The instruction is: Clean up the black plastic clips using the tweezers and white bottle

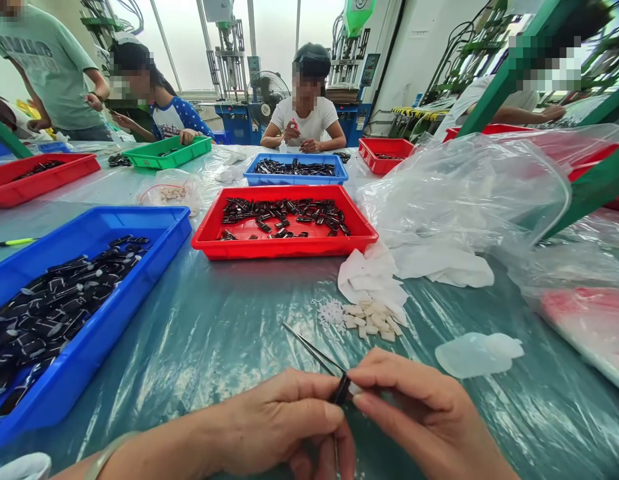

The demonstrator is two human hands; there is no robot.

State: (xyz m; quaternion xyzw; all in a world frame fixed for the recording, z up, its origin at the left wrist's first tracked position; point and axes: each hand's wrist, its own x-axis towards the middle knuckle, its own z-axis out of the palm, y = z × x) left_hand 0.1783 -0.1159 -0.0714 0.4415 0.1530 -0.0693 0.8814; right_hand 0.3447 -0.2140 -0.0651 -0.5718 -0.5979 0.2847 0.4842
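Observation:
In the head view, my left hand (304,413) is closed around a small glossy black plastic part (342,388), held upright between thumb and forefinger. My right hand (414,407) pinches a small whitish piece (355,388) against the side of that part. A pair of metal tweezers (312,347) sticks out past my left fingers, pointing away to the upper left; which fingers grip it is partly hidden. Just beyond my hands lie a pile of beige blocks (373,319) and some small white bits (332,313). A translucent squeeze bottle (476,355) lies on its side to the right.
A blue tray (139,293) of black parts stands at left, a red tray (284,249) ahead, and a smaller blue tray (296,180) behind it. White tissue (372,273) and clear plastic bags (439,193) cover the right. Several people work around the plastic-covered table (229,333).

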